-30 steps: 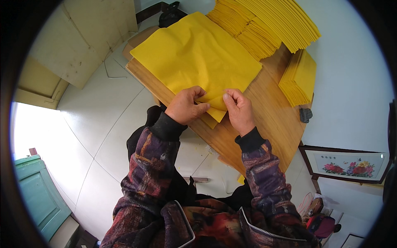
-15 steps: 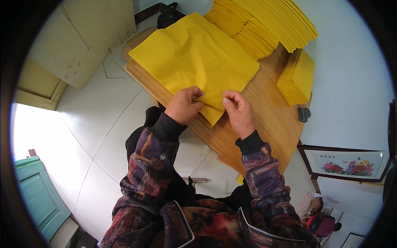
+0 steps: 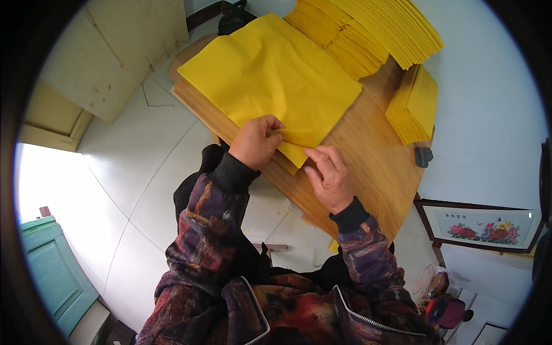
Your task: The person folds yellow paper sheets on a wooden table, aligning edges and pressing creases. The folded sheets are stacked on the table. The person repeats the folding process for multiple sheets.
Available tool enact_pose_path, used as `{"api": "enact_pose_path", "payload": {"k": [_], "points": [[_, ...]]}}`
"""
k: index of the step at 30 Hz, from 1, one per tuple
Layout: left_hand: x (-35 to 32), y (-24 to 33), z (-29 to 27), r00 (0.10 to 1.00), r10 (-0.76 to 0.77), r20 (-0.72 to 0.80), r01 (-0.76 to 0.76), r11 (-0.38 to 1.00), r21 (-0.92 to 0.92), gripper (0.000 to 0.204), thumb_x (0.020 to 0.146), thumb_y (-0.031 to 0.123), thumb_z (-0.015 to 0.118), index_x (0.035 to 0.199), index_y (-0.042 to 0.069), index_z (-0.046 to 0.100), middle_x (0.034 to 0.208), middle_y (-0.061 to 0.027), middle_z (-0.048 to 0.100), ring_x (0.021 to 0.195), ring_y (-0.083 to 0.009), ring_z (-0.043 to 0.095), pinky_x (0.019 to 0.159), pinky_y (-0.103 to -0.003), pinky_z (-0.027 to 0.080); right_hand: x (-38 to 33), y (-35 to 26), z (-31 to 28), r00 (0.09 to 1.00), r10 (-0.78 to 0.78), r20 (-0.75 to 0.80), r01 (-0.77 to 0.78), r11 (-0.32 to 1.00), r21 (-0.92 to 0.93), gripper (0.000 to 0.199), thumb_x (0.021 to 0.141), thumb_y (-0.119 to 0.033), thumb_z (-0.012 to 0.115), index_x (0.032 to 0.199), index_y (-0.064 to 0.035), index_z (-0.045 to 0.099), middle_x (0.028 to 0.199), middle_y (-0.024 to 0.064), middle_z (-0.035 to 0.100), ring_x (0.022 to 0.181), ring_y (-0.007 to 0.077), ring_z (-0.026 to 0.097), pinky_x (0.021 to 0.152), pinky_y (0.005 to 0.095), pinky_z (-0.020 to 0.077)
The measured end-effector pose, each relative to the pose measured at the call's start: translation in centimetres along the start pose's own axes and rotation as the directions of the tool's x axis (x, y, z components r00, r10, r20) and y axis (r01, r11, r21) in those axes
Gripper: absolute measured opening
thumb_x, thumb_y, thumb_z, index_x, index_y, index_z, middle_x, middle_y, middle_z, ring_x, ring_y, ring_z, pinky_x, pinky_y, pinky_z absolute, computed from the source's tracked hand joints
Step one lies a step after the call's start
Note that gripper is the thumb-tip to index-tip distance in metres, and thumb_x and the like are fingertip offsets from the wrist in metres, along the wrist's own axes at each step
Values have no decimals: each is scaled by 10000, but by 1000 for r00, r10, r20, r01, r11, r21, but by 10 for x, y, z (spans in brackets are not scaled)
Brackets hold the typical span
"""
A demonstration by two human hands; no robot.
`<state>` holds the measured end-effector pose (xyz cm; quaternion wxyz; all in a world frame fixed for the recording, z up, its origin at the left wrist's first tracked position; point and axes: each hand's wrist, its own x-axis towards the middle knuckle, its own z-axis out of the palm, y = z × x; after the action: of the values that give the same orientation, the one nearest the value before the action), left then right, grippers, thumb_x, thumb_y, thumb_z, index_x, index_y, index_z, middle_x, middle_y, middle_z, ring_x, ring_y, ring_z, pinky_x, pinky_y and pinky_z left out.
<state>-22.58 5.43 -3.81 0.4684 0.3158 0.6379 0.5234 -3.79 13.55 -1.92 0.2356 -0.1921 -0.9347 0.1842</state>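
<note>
A large yellow sheet (image 3: 270, 69), soft like cloth or thick paper, lies creased over the wooden table (image 3: 368, 155). Its near corner is folded over on itself and hangs slightly past the table's front edge. My left hand (image 3: 256, 144) pinches the left end of this fold between thumb and curled fingers. At the fold's right end, my right hand (image 3: 330, 178) touches the sheet with its fingertips; thumb and forefinger are apart, with nothing visibly gripped between them.
Stacks of folded yellow sheets (image 3: 345, 43) fill the table's far side, with a smaller yellow stack (image 3: 414, 106) at right. Beside that lies a small dark lump (image 3: 423, 157). A framed flower picture (image 3: 483, 226) leans by the wall; a black bag (image 3: 234, 20) sits at the back.
My right hand has let go of the raised corner flap and moved down, its fingers opening. The flap now lies flatter across the corner. My left hand keeps its pinch, almost in place.
</note>
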Motion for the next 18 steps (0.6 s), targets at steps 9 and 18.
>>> {"api": "enact_pose_path", "payload": {"k": [9, 18], "points": [[1, 0, -1, 1000, 22, 12, -23, 1000, 17, 177, 891, 92, 535, 1027, -18, 563, 881, -48, 622, 627, -102, 581, 532, -240, 499, 21, 12, 3, 992, 91, 82, -107, 970, 219, 115, 737, -1, 680, 818, -39, 606, 796, 87, 553, 752, 260, 560, 659, 327, 469], [-2, 4, -8, 997, 11, 80, -8, 999, -46, 206, 889, 93, 553, 1049, -36, 551, 841, -62, 629, 624, -110, 587, 553, -237, 493, 31, 30, 0, 886, 298, 354, -450, 737, 505, 120, 803, -34, 685, 779, -21, 568, 705, -1, 555, 651, 70, 503, 587, 227, 421]]}}
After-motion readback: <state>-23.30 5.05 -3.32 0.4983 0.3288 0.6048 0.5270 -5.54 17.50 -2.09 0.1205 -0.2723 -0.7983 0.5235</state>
